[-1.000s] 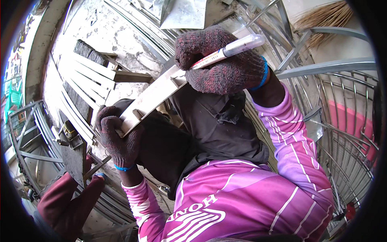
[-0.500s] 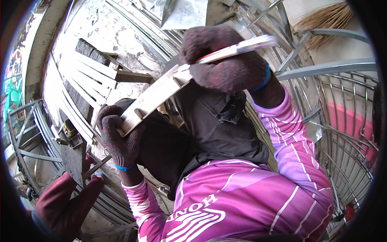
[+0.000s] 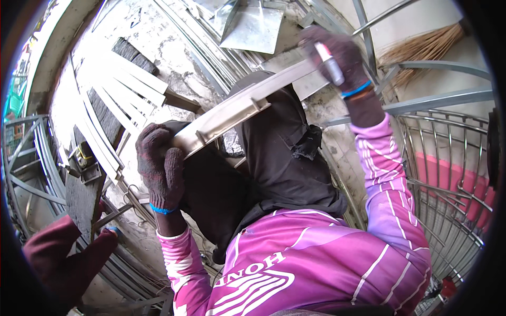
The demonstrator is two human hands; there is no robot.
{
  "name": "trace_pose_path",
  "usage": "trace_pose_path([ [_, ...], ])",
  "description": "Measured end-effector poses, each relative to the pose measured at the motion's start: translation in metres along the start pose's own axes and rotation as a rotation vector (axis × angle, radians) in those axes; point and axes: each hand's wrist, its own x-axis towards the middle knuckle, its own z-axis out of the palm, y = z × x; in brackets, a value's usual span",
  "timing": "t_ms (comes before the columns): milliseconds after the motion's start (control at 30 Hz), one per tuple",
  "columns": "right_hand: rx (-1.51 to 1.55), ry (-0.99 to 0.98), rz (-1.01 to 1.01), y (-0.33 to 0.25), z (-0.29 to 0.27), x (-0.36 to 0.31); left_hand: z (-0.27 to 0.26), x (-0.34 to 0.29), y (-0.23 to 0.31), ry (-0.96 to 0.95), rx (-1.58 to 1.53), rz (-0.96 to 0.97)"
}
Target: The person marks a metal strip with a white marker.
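A pale metal profile [image 3: 226, 117] with short crosswise tabs on its lower edge lies slantwise above my thighs. My left hand [image 3: 159, 168], in a dark knitted glove with a blue cuff, is closed around its near left end. At the far right end, my right hand [image 3: 348, 60], gloved the same way, is closed on a white marker pen [image 3: 332, 68] with a red band. That hand also meets the end of the profile and is slightly blurred. Whether its fingers grip the metal too, I cannot tell.
Long metal strips [image 3: 132, 87] lie on the floor at left, beside a dark wooden block [image 3: 134, 55]. Sheet metal [image 3: 253, 29] lies ahead. A straw broom [image 3: 424, 50], grey metal framing [image 3: 437, 100] and a wire rack stand at right. Another person's dark red sleeve [image 3: 50, 242] shows lower left.
My right hand has moved right along the profile to its far end, and the marker has turned from sideways to steeply tilted. My left hand keeps the near end, shifted slightly right.
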Motion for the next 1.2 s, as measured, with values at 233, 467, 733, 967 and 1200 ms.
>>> trace_pose_path([
  [233, -0.218, 0.497, -0.076, 0.034, -0.084, 0.027, -0.005, 0.003, 0.011, 0.109, 0.178, 0.122],
  [467, 0.044, 0.529, -0.537, -0.092, -0.113, 0.092, -0.023, 0.067, 0.134, 0.141, 0.390, 0.446],
  [733, 0.511, 0.869, -0.272, -0.148, -0.146, 0.099, -0.008, 0.058, 0.101, 0.167, -0.803, -0.139],
  [967, 0.354, 0.205, -0.301, -0.196, -0.070, 0.036, 0.029, 0.061, 0.108, 0.521, -1.309, -0.211],
  [1200, 0.506, 0.199, -0.184, -0.171, -0.042, 0.035, 0.044, 0.046, 0.116, 0.284, -1.152, -0.424],
])
